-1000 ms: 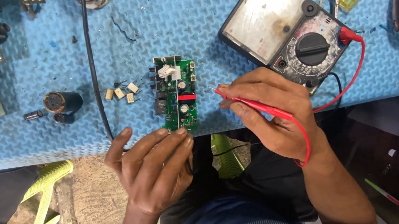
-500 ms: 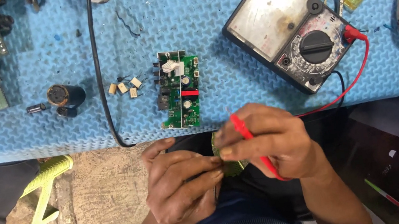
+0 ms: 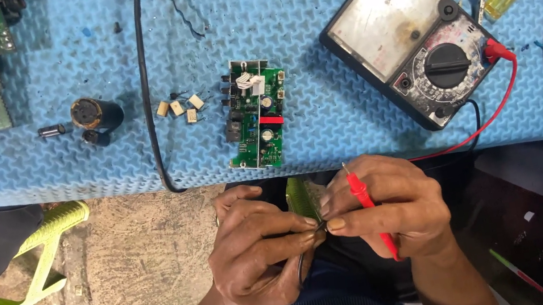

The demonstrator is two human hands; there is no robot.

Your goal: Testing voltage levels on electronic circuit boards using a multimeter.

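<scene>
Below the bench's point(image 3: 69, 172) front edge, the left hand point(image 3: 259, 254) pinches a thin black probe tip point(image 3: 318, 226). Touching it, the right hand point(image 3: 387, 206) grips a slim red probe point(image 3: 365, 201). Open room lies leftward.

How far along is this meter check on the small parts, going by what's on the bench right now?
Set up: the analog multimeter lies on the blue mat with its red lead plugged in, beside the small green circuit board. In hand: the right hand holds the red probe, and the left hand meets it over something too small to identify. Left: four tan parts lie untouched.
</scene>
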